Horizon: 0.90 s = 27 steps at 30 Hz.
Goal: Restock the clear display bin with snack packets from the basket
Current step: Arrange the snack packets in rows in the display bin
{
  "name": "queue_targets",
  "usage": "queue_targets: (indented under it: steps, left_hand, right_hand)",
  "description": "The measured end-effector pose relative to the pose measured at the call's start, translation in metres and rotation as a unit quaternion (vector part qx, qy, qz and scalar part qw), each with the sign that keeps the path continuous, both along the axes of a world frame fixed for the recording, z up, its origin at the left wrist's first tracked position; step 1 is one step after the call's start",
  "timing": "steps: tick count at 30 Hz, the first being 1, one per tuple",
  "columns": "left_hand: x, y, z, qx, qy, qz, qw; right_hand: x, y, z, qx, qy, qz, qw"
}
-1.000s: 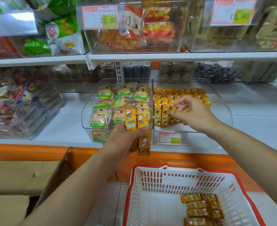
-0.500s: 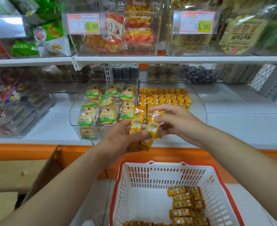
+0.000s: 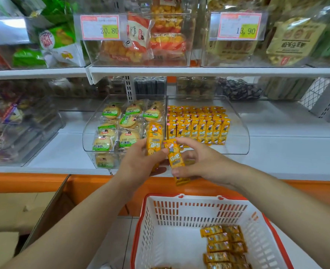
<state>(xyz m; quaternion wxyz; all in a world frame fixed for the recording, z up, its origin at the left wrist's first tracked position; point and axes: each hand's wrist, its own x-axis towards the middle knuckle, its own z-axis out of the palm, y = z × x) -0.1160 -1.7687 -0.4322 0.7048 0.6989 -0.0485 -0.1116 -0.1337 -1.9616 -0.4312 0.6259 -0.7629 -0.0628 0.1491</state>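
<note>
Nearest, a white basket (image 3: pixel 189 210) with a red rim is seen at the lower edge, and a pile of yellow snack packets (image 3: pixel 224 245) is seen lying in its right-hand corner. A cardboard box (image 3: pixel 15 210) is seen to the left of it. Above the basket, the left hand (image 3: pixel 139 164) is curled round a small upright bunch of yellow packets (image 3: pixel 154 138), held in front of the shelf edge. Just beside it, a single packet (image 3: pixel 174 154) is pinched between the thumb and fingers of the right hand (image 3: pixel 205 164) and is tilted slightly. Behind the hands, the clear display bin (image 3: pixel 238 136) is set on the white shelf (image 3: pixel 286 152), and neat upright rows of the same yellow packets (image 3: pixel 199 125) are stood toward its back and left. A second clear bin (image 3: pixel 90 133), filled with round cakes (image 3: pixel 111 113) in green-labelled wrappers, is placed against its left side. Farthest off, more clear bins of bagged snacks are carried on an upper shelf (image 3: pixel 199 71), and two price tags are fixed there, one marked 20.80 (image 3: pixel 100 27) and one marked 13.90 (image 3: pixel 239 26).
</note>
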Motion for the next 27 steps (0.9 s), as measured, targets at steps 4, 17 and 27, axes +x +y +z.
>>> queue_targets:
  steps: [4, 17, 27]
  left_hand:
    - [0.002, 0.005, -0.001, 0.013, 0.003, -0.012, 1.0]
    - [0.01, 0.019, -0.004, 0.004, -0.017, -0.005, 1.0]
    - [0.023, 0.023, -0.018, 0.027, 0.003, 0.011, 1.0]
  right_hand:
    - [0.005, -0.006, 0.004, 0.027, 0.016, -0.04, 0.999]
    - [0.123, -0.06, -0.022, -0.254, -0.138, -0.236, 0.928]
    - [0.17, -0.052, -0.054, -0.364, -0.152, -0.192, 0.899]
